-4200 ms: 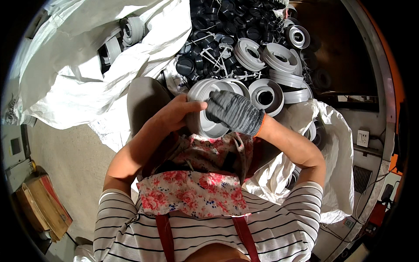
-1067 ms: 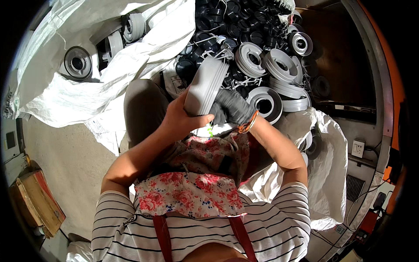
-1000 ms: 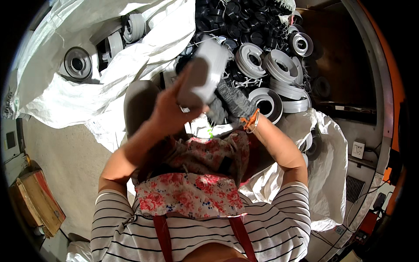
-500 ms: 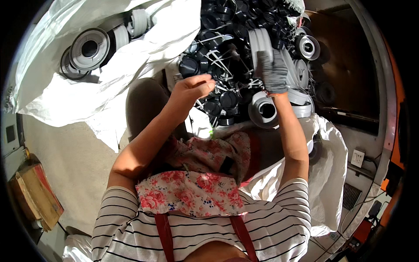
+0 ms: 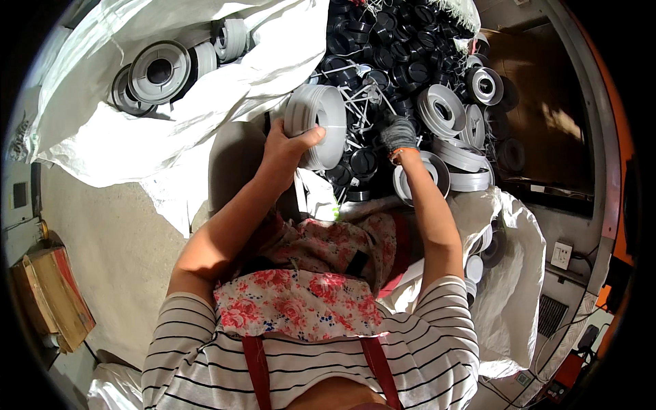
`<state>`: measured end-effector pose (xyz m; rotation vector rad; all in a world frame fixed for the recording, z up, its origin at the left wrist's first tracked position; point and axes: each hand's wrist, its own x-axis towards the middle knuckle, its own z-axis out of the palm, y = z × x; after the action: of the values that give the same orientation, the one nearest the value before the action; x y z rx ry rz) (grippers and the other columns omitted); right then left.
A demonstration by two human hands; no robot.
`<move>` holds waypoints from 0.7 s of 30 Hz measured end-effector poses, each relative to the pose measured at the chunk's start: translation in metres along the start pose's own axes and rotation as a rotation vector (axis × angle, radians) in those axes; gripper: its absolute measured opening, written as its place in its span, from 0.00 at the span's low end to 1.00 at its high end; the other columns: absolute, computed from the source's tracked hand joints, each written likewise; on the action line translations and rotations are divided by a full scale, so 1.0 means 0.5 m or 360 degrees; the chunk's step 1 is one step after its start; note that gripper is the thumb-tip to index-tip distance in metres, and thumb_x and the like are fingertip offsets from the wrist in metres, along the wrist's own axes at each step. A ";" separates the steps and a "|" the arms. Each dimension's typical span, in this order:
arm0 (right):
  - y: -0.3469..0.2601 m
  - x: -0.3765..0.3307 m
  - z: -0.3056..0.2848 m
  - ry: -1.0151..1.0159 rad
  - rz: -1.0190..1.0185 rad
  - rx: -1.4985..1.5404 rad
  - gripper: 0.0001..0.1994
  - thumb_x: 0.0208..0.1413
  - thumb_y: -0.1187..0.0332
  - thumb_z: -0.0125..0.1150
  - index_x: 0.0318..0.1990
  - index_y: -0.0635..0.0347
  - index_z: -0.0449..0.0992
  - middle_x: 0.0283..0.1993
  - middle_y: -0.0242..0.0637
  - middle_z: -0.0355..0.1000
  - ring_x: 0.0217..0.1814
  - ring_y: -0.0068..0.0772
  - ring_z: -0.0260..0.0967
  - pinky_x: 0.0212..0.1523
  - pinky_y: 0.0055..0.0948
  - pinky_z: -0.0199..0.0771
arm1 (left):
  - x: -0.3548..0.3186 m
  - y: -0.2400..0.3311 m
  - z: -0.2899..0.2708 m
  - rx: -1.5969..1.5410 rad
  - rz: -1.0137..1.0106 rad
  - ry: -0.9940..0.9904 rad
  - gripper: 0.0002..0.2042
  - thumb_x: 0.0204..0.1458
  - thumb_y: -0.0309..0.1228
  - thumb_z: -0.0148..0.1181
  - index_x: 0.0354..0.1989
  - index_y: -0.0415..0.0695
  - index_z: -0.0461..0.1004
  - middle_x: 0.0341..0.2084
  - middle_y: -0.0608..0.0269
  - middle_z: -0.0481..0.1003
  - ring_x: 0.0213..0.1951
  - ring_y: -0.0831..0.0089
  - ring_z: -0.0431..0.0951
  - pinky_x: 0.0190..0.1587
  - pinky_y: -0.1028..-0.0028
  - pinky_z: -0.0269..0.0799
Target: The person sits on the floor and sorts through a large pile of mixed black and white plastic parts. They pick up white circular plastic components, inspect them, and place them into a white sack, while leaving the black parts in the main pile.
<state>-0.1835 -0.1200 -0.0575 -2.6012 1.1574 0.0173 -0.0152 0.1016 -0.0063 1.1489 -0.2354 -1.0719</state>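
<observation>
My left hand (image 5: 290, 150) grips a light grey ribbed plastic ring (image 5: 333, 130), thumb over its rim and fingers around the outer side. The ring is tilted on edge, its open face toward the right. My right hand (image 5: 398, 135), in a dark grey glove, is lowered to the heap of black plastic caps (image 5: 410, 72). Its fingers look curled, and whatever they hold is hidden. Thin white plastic sprues (image 5: 365, 102) lie among the caps between my hands. Just below the right hand, a grey flanged ring (image 5: 437, 172) is partly covered by my forearm.
More grey rings (image 5: 443, 113) are piled right of the caps. At the upper left, a white woven sack (image 5: 225, 96) carries several grey rings (image 5: 159, 72). Another white sack (image 5: 509, 273) lies at the right. A cardboard box (image 5: 58, 297) stands on the floor at the lower left.
My left hand, holding nothing before, has closed on a grey ribbed ring. My right hand has let go of a grey ring and moved left and slightly nearer, down to the caps.
</observation>
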 end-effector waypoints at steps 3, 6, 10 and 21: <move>-0.057 -0.057 -0.076 0.0343 -0.0093 0.0395 0.14 0.47 0.58 0.61 0.32 0.61 0.77 0.35 0.51 0.73 0.42 0.53 0.69 0.45 0.43 0.69 | -0.015 0.019 0.024 -0.0001 0.0019 -0.0049 0.21 0.46 0.29 0.63 0.48 0.32 0.67 0.39 0.55 0.73 0.41 0.69 0.75 0.45 0.69 0.70; -0.139 -0.135 -0.131 0.0400 -0.0680 0.0772 0.09 0.40 0.69 0.69 0.28 0.61 0.75 0.44 0.47 0.70 0.47 0.45 0.67 0.47 0.40 0.69 | -0.026 0.016 0.034 -0.0283 -0.0244 -0.0283 0.19 0.48 0.28 0.60 0.48 0.32 0.67 0.41 0.53 0.73 0.43 0.67 0.75 0.47 0.69 0.70; -0.189 -0.187 -0.157 0.0042 -0.0625 0.0921 0.22 0.40 0.66 0.70 0.44 0.62 0.71 0.52 0.53 0.65 0.50 0.53 0.64 0.53 0.40 0.66 | -0.063 0.010 0.048 -0.0351 -0.0437 -0.0608 0.20 0.51 0.32 0.56 0.50 0.33 0.67 0.42 0.53 0.72 0.45 0.68 0.74 0.50 0.70 0.69; -0.197 -0.201 -0.170 0.0007 -0.1095 0.0225 0.34 0.36 0.67 0.67 0.54 0.66 0.62 0.50 0.55 0.63 0.52 0.58 0.60 0.54 0.46 0.62 | -0.081 0.029 0.014 -0.0205 -0.0437 -0.0796 0.20 0.51 0.32 0.57 0.50 0.35 0.67 0.38 0.59 0.74 0.39 0.70 0.77 0.42 0.69 0.75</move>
<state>-0.1890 -0.0077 0.0625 -2.7203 0.2065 -0.2057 -0.0326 0.1292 0.0228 0.7961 -0.4003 -1.5907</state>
